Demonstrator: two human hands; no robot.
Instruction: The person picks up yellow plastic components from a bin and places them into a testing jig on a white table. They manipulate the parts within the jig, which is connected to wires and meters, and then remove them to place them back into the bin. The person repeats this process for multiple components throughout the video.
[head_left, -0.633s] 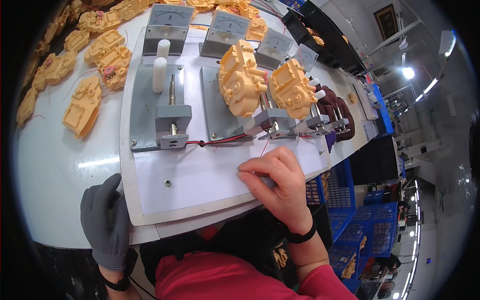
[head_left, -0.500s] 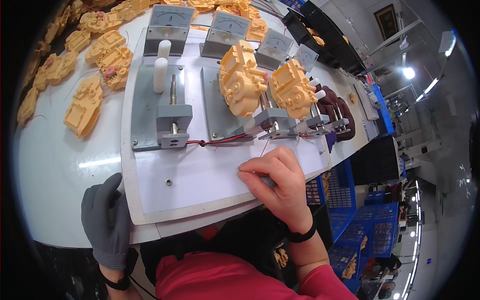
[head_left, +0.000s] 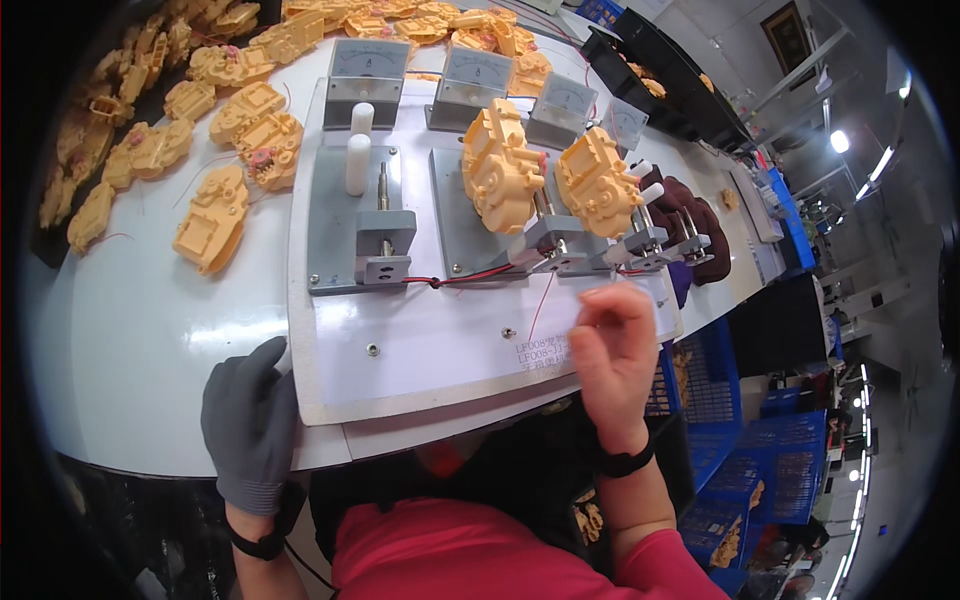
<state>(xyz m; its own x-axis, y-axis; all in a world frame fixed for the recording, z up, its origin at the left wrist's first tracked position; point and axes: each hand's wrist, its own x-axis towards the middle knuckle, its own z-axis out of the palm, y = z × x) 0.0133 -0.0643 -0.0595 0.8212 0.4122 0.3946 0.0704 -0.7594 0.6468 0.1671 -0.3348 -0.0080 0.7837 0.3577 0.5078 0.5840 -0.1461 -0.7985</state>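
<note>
My left hand (head_left: 245, 420), in a grey knit glove, lies at the left edge of a white board (head_left: 420, 395), its visible fingers loosely stretched along that edge. Over the board's right part is my bare right hand (head_left: 618, 355), blurred, with bent fingers and the thumb apart from the index finger; nothing shows between them. A thin red wire (head_left: 543, 305) hangs just left of it. Beyond, two yellow-orange plastic gear housings (head_left: 500, 170) (head_left: 597, 185) sit on metal test fixtures. The nearest fixture on the left (head_left: 385, 235) carries no housing.
Analog meters (head_left: 365, 80) stand behind the fixtures. Loose housings (head_left: 212, 220) lie on the table at left, with more piled at the back. Small metal fasteners (head_left: 373, 350) show on the board. Blue crates (head_left: 765, 465) are at right; dark brown fabric (head_left: 708, 235) lies beyond the fixtures.
My right hand has moved right, its thumb and index finger parting from a pinch. The red wire hangs clear of it. The whole scene has shifted slightly right in view.
</note>
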